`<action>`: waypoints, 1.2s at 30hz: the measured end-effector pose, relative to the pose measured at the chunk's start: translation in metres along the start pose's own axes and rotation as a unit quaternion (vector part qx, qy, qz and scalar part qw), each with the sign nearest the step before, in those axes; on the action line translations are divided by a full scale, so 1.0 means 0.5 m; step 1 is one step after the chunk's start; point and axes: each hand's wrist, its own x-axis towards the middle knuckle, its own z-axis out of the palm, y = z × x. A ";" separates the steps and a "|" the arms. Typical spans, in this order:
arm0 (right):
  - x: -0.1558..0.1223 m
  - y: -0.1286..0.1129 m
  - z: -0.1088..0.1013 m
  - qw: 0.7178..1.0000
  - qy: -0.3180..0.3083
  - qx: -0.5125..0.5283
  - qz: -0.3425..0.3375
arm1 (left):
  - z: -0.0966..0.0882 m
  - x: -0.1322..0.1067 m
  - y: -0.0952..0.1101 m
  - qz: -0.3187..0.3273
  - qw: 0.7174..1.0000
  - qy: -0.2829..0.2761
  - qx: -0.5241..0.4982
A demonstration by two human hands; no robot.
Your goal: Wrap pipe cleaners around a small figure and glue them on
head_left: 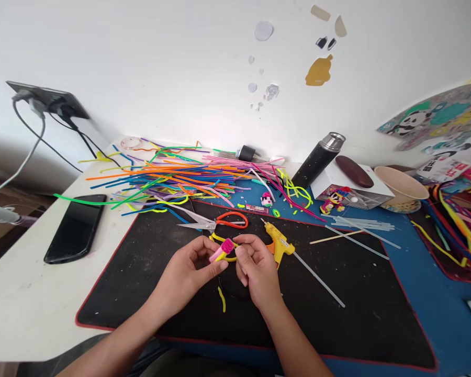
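My left hand (192,269) grips a small piece made of coiled pipe cleaners (223,250), with a magenta top and pink and yellow below. Close to its right side, my right hand (257,267) has thumb and forefinger pressed together; whatever is between them is too small to make out. Red-handled scissors (210,225) lie open just beyond my hands. A yellow glue gun (278,243) with a clear glue stick rests to the right of my right hand. Below my hands is a short yellow pipe cleaner piece (222,299) on the black mat (149,262).
Many coloured pipe cleaners (172,175) are heaped at the back, near a phone (76,228). A black flask (317,159), a white box (351,183), a small figure (333,200), a bowl (402,183) and loose glue sticks (361,224) occupy the right.
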 end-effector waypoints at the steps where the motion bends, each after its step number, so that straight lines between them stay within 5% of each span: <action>1: 0.000 -0.001 0.001 1.000 0.008 -0.004 -0.003 | 0.000 0.000 0.000 0.001 1.000 0.001 0.004; 9: -0.011 -0.013 0.009 0.993 0.059 -0.090 -0.051 | 0.000 0.000 0.000 0.000 0.999 0.021 0.051; 18: -0.014 -0.007 0.008 0.954 0.070 -0.250 -0.148 | -0.001 -0.007 -0.001 0.020 0.984 0.036 0.171; 36: -0.007 -0.027 -0.013 0.830 0.028 -0.479 -0.285 | -0.002 -0.012 0.018 0.089 0.925 0.056 0.365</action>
